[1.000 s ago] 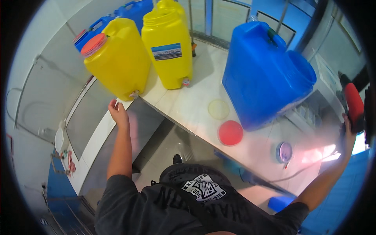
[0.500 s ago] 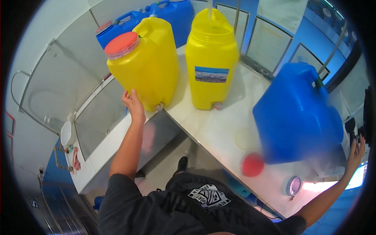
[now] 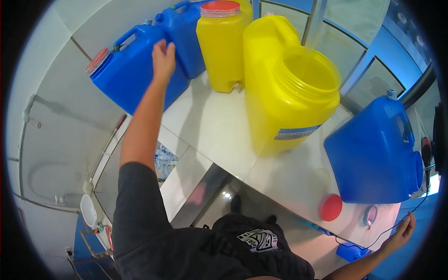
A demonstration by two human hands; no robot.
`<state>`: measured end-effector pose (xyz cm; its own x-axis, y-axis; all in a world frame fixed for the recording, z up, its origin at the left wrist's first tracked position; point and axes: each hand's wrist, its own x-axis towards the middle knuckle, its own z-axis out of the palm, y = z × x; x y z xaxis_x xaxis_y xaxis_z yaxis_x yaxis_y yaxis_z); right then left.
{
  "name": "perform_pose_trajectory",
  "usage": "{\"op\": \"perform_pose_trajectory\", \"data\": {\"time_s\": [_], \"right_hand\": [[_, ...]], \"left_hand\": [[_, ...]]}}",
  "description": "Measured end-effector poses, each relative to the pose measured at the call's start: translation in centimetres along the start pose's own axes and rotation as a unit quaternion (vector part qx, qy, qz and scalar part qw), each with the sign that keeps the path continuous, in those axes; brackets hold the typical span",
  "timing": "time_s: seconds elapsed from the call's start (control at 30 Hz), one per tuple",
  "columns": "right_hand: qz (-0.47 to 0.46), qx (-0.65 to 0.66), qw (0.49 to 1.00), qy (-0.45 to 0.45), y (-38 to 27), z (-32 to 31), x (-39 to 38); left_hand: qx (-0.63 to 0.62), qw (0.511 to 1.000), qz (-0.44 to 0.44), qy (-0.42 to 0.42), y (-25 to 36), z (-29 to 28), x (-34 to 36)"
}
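1. Behind your left hand (image 3: 163,60), the red-capped blue jug (image 3: 122,74) is standing on the white counter (image 3: 210,126), a second blue jug (image 3: 182,39) just to its right.
2. A red-lidded yellow jug (image 3: 220,51), an open yellow jug (image 3: 268,107) and another blue jug (image 3: 366,154) are standing between that hand and your right hand (image 3: 401,233).
3. Your left fingers are spreading loosely around nothing; whether they are touching the blue surface, I cannot tell.
4. Your right fingers are curving loosely beside a black cable (image 3: 366,248); contact is unclear.
5. Your left hand and forearm are hiding part of the red-capped blue jug; the top rim is cutting off the second blue jug.
6. The counter's front edge is slanting down rightward past a red lid (image 3: 330,207); bare counter is showing between the red-capped blue jug and the open yellow jug.
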<state>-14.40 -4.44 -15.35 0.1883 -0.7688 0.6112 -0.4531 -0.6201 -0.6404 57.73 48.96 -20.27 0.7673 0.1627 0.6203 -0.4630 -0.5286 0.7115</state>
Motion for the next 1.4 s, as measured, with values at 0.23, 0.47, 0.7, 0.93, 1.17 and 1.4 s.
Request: {"op": "perform_pose_trajectory", "data": {"time_s": [0.23, 0.47, 0.7, 0.93, 1.17, 1.4], "right_hand": [[-0.032, -0.036, 0.999, 0.019, -4.0, -2.9, -2.5], [-0.011, -0.035, 0.999, 0.037, -2.1, -7.5, -3.5], [-0.004, -0.047, 0.999, 0.026, 0.3, -8.5, -4.2], [-0.064, -0.027, 0.997, 0.037, -1.3, -6.8, -5.7], [-0.046, 0.038, 0.997, 0.045, -4.9, -2.7, -5.6], [-0.199, 0.165, 0.965, -0.037, -9.3, 3.2, -4.5]], "left_hand": [[-0.24, 0.947, -0.211, -0.042, 1.5, 3.4, 15.1], [-0.147, 0.936, -0.306, -0.094, 1.6, 6.4, 16.4], [0.249, 0.961, 0.065, -0.098, 0.2, 5.1, 17.2], [0.295, 0.938, 0.146, -0.108, 3.3, 4.7, 13.8], [0.291, 0.936, 0.168, -0.104, 4.3, -0.2, 11.1], [0.294, 0.924, 0.22, -0.108, 4.8, -4.4, 7.5]]}}
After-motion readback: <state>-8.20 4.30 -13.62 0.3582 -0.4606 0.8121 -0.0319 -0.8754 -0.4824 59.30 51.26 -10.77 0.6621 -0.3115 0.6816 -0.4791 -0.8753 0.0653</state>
